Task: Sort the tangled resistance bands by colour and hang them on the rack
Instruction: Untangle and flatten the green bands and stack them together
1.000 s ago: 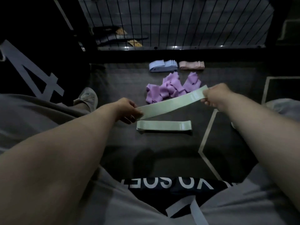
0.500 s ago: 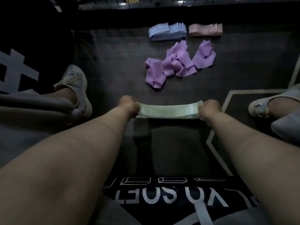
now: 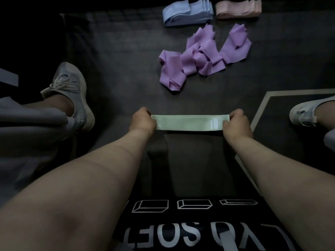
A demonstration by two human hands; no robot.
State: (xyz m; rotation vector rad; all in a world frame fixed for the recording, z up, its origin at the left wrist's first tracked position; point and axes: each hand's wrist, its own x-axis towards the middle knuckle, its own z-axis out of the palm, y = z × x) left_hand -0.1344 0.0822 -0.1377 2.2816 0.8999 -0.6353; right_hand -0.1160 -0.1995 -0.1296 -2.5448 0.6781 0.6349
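Left fingers [image 3: 145,111] curled, pinching the left end of the green band [image 3: 188,122]; right fingers [image 3: 237,112] pinch the right end. We see the band pulled flat and level, low over the dark floor [image 3: 117,69]. Beyond it purple bands [image 3: 203,55] lie tangled. Farther back, blue stack [image 3: 186,12] just beside pink stack [image 3: 237,9]. Left shoe [image 3: 72,93] and right shoe [image 3: 304,115] at the sides.

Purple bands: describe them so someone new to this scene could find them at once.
On the dark mat, look past the stretched green band, towards the far edge. The purple bands lie just short of the blue stack and pink stack. Unlike those neat folded stacks, they are a loose crumpled tangle.
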